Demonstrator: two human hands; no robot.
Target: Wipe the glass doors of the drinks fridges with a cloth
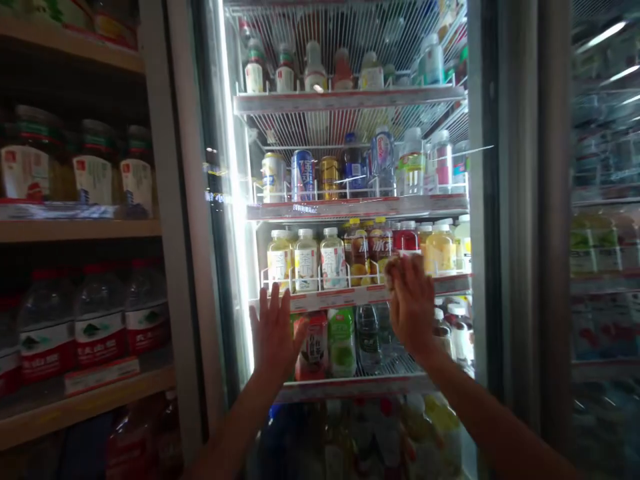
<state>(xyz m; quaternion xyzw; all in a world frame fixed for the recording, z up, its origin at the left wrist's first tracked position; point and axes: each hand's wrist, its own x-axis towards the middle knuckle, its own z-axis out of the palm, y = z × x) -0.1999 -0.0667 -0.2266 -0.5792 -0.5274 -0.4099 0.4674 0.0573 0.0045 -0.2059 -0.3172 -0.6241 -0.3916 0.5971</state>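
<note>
Glass-doored beverage cooler [357,208], lit: left hand [275,333] splayed; right hand [413,303] clasping apparent cloth [392,269], best pressed flat and evenly.

LOCATION TYPE: SHOP, DRINKS SECTION

The location is a shop. Principal indicator: a tall, lit drinks cooler [484,267], its wire shelves [350,101] stocked with rows of bottles [333,260] and cans [303,175]. Packages face forward and are grouped by kind. Red-and-white strips [323,300] run along the shelf edges. Second indicator: at left, a rack [80,230] with wood-coloured shelf edges carries large bottles with red caps [100,337]; a label strip [103,375] sits at the front of one shelf. Third indicator: at right, further packages [600,233] stand in rows on several levels.
</note>
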